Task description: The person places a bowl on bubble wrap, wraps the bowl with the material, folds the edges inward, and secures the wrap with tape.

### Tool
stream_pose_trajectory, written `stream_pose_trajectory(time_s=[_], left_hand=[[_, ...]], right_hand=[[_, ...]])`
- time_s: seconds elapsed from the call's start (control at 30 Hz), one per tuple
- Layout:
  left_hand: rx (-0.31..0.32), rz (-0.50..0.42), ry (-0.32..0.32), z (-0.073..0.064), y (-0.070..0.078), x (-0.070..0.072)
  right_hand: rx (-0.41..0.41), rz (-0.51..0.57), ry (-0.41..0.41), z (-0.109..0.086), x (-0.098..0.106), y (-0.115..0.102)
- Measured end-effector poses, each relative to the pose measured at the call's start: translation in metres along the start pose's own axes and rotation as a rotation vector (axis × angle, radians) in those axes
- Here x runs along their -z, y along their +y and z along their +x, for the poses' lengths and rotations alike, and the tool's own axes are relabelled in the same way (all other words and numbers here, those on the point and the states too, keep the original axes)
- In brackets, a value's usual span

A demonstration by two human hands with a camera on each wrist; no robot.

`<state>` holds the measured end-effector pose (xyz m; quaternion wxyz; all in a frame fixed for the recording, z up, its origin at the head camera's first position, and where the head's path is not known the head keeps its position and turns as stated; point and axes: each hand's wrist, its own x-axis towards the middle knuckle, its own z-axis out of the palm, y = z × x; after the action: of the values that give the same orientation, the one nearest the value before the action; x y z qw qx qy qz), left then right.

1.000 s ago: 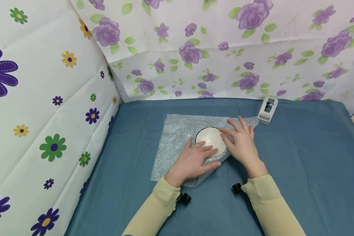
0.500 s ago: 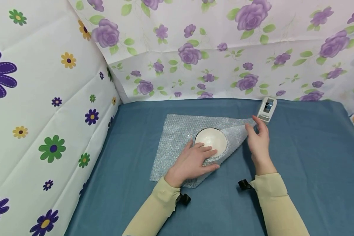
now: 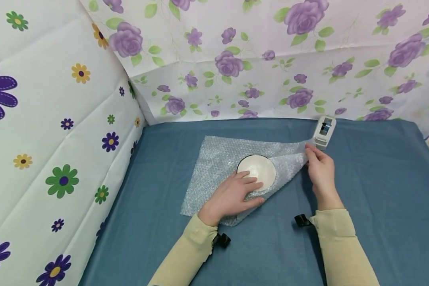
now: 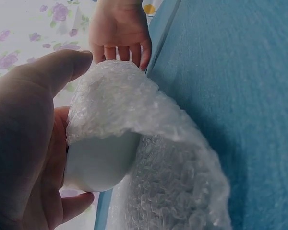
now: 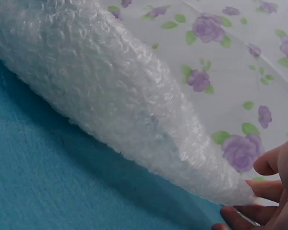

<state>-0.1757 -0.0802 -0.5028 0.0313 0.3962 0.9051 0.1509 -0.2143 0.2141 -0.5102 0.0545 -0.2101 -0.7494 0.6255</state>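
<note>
A round white bowl (image 3: 261,166) with a thin dark rim lies on a sheet of bubble wrap (image 3: 211,171). The wrap's near edge is folded up over the bowl's near side. My left hand (image 3: 230,195) rests on the bowl and this fold, fingers spread and fairly straight. In the left wrist view the bowl's smooth white side (image 4: 98,163) shows under the folded wrap. At the sheet's right corner my right hand (image 3: 322,170) pinches the wrap between thumb and fingers. The right wrist view shows the wrap's narrow twisted end (image 5: 237,189) at those fingers.
A small white device (image 3: 324,132) with a dark window lies just beyond my right hand, close to the back edge. Blue cloth (image 3: 143,182) covers the table. Flower-printed sheets (image 3: 200,51) hang behind and on the left.
My right hand has moved away from the bowl, rightward, and now grips the wrap's right corner. The wrap's right side is folded further along. My left hand has stayed nearly still.
</note>
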Motion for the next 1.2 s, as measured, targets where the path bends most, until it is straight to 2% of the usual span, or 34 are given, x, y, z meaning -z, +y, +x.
stream_pose_trajectory(time_s=[0.1,0.3,0.47,0.7,0.97,1.2], left_hand=[[-0.003,0.007,-0.001,0.0,0.0,0.0],[-0.008,0.016,-0.004,0.001,0.0,0.0],[-0.007,0.024,-0.003,0.001,0.001,0.001],[-0.011,0.026,0.002,0.001,0.001,0.001],[-0.021,0.035,0.011,0.002,0.0,0.0],[-0.027,0.046,0.023,0.002,0.0,-0.001]], right_hand=[[0.073,-0.013,0.061,-0.002,-0.001,-0.001],[0.281,-0.066,0.161,-0.008,-0.005,-0.006],[0.375,-0.138,0.197,-0.015,-0.01,-0.014],[0.497,-0.197,0.178,-0.026,-0.016,-0.026],[0.545,-0.281,0.161,-0.029,-0.021,-0.026],[0.621,-0.329,0.126,-0.036,-0.025,-0.027]])
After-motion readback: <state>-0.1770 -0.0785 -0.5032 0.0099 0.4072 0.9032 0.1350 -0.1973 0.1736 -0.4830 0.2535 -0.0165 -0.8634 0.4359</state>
